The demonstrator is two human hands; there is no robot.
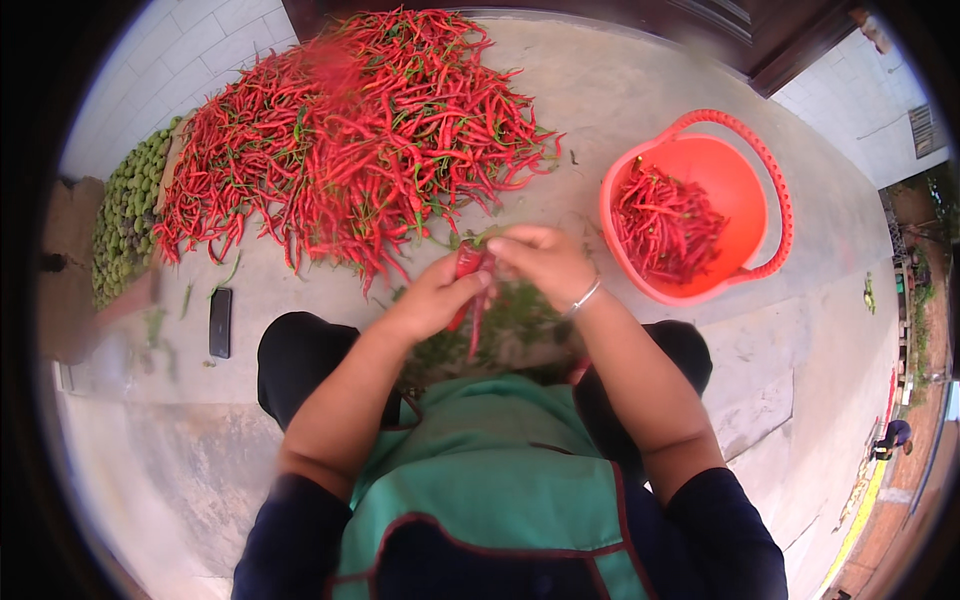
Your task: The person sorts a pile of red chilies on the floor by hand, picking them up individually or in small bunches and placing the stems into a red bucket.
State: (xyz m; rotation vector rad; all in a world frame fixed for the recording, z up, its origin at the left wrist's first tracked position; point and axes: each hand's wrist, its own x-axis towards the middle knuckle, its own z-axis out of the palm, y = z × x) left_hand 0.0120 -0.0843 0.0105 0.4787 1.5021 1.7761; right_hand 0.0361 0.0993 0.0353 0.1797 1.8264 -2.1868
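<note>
My left hand [438,298] is closed round a few long red chili peppers [469,262], and their tips hang below the fingers. Close beside it, my right hand [552,266] pinches at the green stems [474,240] at the top of that bunch. A large heap of red chili peppers [350,140], many with green stems, lies on the ground just beyond my hands. To the right stands an orange-red plastic basket [740,190] with a loop handle, partly filled with red chili peppers [665,225]. Green stem scraps [520,325] lie below my hands, between my knees.
A black phone [220,322] lies on the concrete at left. Green bumpy produce [130,205] is piled against the heap's left side. A dark door [660,30] and tiled wall [170,65] bound the far side. Another person [893,437] is far off at right.
</note>
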